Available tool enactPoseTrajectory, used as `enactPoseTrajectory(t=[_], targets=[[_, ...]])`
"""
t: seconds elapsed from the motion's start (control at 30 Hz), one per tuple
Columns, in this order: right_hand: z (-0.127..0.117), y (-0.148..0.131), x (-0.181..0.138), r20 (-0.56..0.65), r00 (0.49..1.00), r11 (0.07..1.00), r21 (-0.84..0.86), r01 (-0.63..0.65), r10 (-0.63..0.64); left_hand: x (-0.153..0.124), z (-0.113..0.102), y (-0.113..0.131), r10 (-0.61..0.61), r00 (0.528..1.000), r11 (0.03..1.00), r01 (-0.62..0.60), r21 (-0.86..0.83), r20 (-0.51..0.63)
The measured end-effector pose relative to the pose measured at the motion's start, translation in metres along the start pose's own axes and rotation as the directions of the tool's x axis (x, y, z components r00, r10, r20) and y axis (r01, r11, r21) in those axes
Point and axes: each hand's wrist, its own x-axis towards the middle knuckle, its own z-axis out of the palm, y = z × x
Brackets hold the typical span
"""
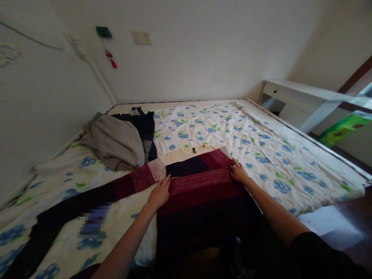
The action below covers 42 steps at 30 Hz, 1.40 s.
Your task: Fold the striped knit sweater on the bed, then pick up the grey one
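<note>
Left hand point(159, 192) and right hand point(238, 173) lie flat on our sweater point(200, 182); we should press the fold evenly toward 12 o'clock.

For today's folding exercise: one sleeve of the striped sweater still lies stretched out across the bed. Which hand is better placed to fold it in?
Probably the left hand. It rests on the sweater right where the outstretched sleeve starts, on its own side. The right hand presses the opposite edge.

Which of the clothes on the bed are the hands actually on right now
The striped sweater, banded cream, maroon and dark, spread flat nearest the camera. Left hand and right hand both press on it; the grey garment and dark one lie untouched by the wall.
</note>
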Motion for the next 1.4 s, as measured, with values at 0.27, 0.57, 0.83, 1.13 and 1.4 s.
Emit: enactPoseTrajectory(t=[0.27, 0.57, 0.83, 1.13, 1.4], targets=[[-0.001, 0.008, 0.005, -0.033, 0.99, 0.99, 0.044, -0.136, 0.137, 0.005, -0.01, 0.001, 0.03, 0.996, 0.999, -0.031, -0.008, -0.078], [-0.005, 0.015, 0.011, -0.062, 0.991, 0.993, 0.042, -0.114, 0.116, -0.004, -0.019, 0.004, -0.029, 0.975, 1.0, 0.028, 0.01, 0.219], [-0.002, 0.019, 0.011, -0.002, 0.994, 0.994, -0.004, -0.113, 0.113, -0.003, -0.01, 0.0, 0.017, 0.974, 0.999, -0.007, -0.042, 0.226], [0.004, 0.025, 0.005, 0.052, 0.995, 0.996, -0.046, -0.077, 0.079, -0.016, -0.041, -0.013, 0.044, 0.981, 0.985, -0.012, -0.173, 0.187], [-0.023, -0.015, -0.017, -0.155, 0.986, 0.982, 0.17, 0.08, -0.054, -0.118, -0.123, -0.161, -0.762, 0.643, 0.608, 0.669, -0.427, -0.076]])
